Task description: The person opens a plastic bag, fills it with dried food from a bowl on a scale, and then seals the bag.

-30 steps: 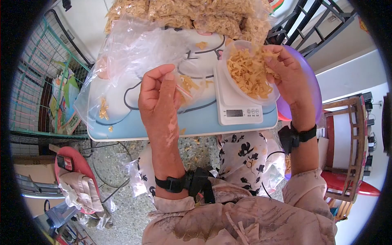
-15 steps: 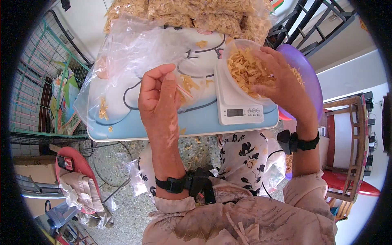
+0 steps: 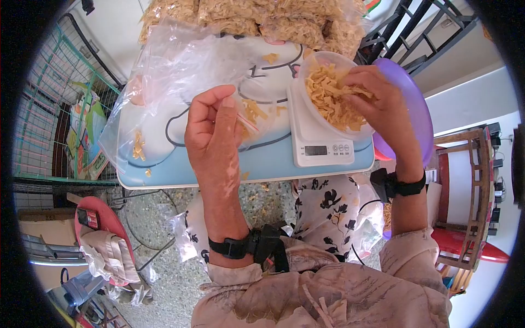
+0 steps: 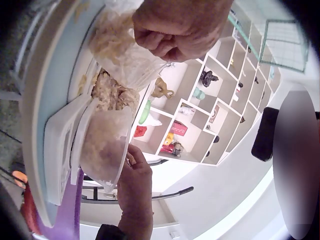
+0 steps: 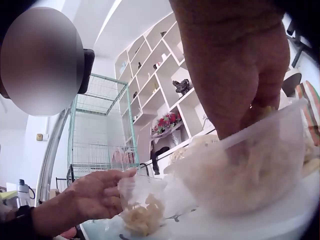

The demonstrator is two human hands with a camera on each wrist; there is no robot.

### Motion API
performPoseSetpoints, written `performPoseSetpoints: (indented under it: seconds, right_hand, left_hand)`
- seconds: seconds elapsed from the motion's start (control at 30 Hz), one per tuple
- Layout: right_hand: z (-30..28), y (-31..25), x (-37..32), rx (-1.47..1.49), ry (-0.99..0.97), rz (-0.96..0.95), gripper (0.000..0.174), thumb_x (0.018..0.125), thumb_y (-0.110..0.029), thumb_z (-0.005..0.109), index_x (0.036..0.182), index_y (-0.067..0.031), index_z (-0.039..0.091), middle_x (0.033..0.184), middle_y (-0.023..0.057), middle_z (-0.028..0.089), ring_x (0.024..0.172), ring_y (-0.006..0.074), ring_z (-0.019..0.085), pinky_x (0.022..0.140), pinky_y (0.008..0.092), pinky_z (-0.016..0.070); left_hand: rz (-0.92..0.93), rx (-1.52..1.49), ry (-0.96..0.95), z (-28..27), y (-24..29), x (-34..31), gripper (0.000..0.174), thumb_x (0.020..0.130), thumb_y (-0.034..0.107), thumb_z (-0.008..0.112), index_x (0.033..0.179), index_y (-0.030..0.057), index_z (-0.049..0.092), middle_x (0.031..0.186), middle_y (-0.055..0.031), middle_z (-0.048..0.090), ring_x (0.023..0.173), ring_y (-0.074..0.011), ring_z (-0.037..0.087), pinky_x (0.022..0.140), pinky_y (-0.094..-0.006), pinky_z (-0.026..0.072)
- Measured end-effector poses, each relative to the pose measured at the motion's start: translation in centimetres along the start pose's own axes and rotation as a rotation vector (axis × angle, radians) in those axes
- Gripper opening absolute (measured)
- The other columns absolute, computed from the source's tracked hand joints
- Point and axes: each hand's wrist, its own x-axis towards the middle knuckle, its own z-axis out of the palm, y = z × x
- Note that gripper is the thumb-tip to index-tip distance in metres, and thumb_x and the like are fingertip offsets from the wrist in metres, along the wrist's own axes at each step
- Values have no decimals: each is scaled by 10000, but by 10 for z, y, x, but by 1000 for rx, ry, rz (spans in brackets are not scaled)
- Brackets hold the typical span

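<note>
My left hand [image 3: 212, 123] pinches the top edge of a small clear zip bag [image 3: 256, 116] between thumb and fingers, over the table. Some dried yellowish strips lie in the bottom of that bag, as the right wrist view shows. A translucent plastic bowl [image 3: 310, 104] heaped with dried yellowish strips [image 3: 328, 95] stands on a white digital kitchen scale [image 3: 298, 139]. From the bowl's right side my right hand [image 3: 380, 95] reaches in, its fingers curled round some of the strips. In the right wrist view those fingertips are partly hidden behind the bowl's wall.
Filled clear bags of strips [image 3: 235, 19] are stacked along the table's back. Loose empty plastic bags [image 3: 169, 71] cover its left part, with stray strips [image 3: 138, 146] nearby. A purple basin [image 3: 413, 109] stands beyond the right edge, and a green wire cage [image 3: 60, 109] at the left.
My right hand let strips fall into the bowl, spread its fingers over it, then curled them into the strips. My left hand and its zip bag have stayed in place.
</note>
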Motion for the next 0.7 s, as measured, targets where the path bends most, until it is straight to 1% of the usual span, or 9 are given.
performPoseSetpoints:
  seconds: [0.1,0.17,0.2,0.27,0.33,0.4,0.47,0.53,0.7]
  right_hand:
    - [-5,4,-2,55,95,42,257,769,-96,702,1012,-45,635,1017,106,629,983,273,607,866,340,486]
    - [-8,8,-2,220,184,144,235,815,-103,689,1035,-43,632,1030,82,634,939,205,615,798,300,501]
    - [-9,8,-2,219,185,145,235,815,-103,689,1035,-43,632,1030,82,634,939,205,615,798,300,501]
    - [-11,5,-1,598,204,349,221,867,-111,655,1076,-47,625,1051,76,630,892,156,618,723,254,503]
    - [-10,14,-3,708,219,395,232,886,-110,635,1104,-35,610,1067,88,624,873,153,622,705,238,509]
    - [-8,18,-2,821,231,440,243,905,-108,614,1131,-23,595,1082,99,618,853,150,627,688,223,514]
    - [-7,18,-1,1142,321,518,294,923,-49,564,1200,39,519,1066,133,630,937,169,633,744,225,528]
    - [-8,18,-1,1227,296,503,301,926,-50,557,1205,50,505,1086,144,621,971,190,632,769,228,537]
    - [-14,19,1,1451,241,460,315,930,-53,544,1211,75,485,1158,187,580,1056,249,610,839,239,548]
  left_hand:
    - [0,11,9,0,0,0,158,936,81,560,1084,25,574,787,54,523,569,22,353,477,-140,259]
    - [0,16,14,0,0,0,158,936,81,561,1083,24,574,781,55,519,567,22,351,476,-141,258]
    - [2,15,12,0,-1,0,157,935,79,561,1081,23,574,774,56,512,566,20,350,476,-143,259]
    - [5,13,8,1,-2,1,156,934,78,560,1079,22,574,767,57,506,565,18,348,475,-144,259]
    - [9,52,75,3,-3,2,176,895,107,614,1057,37,608,687,63,439,508,-12,313,435,-177,222]
    - [10,50,75,4,-3,2,176,893,107,616,1055,37,608,687,63,439,506,-12,309,433,-178,218]
    - [11,50,77,4,-2,2,177,892,107,618,1054,36,609,687,64,440,504,-11,305,431,-179,213]
    - [9,30,9,1,-1,1,153,936,76,551,1077,19,573,764,54,495,563,13,349,475,-146,260]
    - [2,32,7,2,0,0,153,937,77,551,1079,24,573,780,53,500,569,16,355,479,-142,265]
